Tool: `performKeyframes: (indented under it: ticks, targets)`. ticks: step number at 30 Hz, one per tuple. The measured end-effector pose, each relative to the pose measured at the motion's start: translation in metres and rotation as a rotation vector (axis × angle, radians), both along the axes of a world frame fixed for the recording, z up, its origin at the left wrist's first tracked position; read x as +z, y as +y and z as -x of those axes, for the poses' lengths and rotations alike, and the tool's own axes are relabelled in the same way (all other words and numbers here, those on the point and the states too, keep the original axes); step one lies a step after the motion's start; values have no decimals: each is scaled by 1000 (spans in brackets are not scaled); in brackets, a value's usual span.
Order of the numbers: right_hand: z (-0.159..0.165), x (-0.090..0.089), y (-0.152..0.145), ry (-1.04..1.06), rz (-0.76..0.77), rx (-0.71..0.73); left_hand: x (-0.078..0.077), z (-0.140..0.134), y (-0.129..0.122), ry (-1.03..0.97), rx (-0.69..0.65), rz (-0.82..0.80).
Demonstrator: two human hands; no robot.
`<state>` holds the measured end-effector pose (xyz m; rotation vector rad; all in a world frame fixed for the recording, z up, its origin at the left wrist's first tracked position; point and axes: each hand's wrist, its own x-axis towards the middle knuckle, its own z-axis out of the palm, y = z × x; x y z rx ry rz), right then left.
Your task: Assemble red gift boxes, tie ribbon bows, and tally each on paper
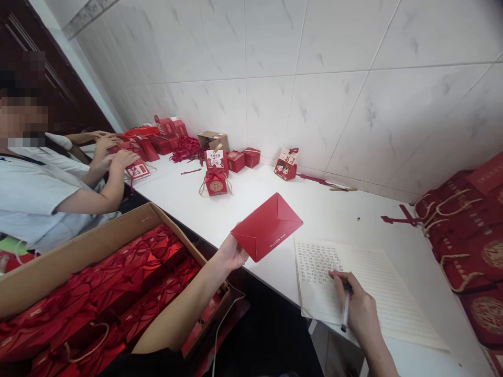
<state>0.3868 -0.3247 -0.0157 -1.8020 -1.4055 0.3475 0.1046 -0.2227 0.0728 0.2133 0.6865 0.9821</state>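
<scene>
My left hand (pixel 232 253) holds a red envelope (pixel 267 226) by its lower left corner, lifted above the white table (pixel 334 214) with its flap side facing me. My right hand (pixel 356 303) grips a pen (pixel 345 310) and rests on a lined sheet of paper (pixel 377 285) near the table's front edge. The sheet's left part carries rows of handwriting. The envelope hangs just left of the sheet.
A cardboard box (pixel 98 235) full of red ribboned packages sits at lower left. Another person (pixel 43 193) works at the far left with red boxes. Small red gift boxes (pixel 216 180) stand toward the tiled wall. Red bags (pixel 467 235) are stacked at the right.
</scene>
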Motion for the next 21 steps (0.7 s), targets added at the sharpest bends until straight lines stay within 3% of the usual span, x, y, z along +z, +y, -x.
performKeyframes:
  ticks: [13, 17, 21]
  targets:
    - [0, 4, -1, -22, 27, -4, 8, 4, -7, -18, -48, -9]
    - [-2, 5, -3, -54, 19, -10, 2, 28, -16, -1, -28, 24]
    - [-9, 3, -8, -124, 64, -33, -4, 75, -32, 11, 61, 33]
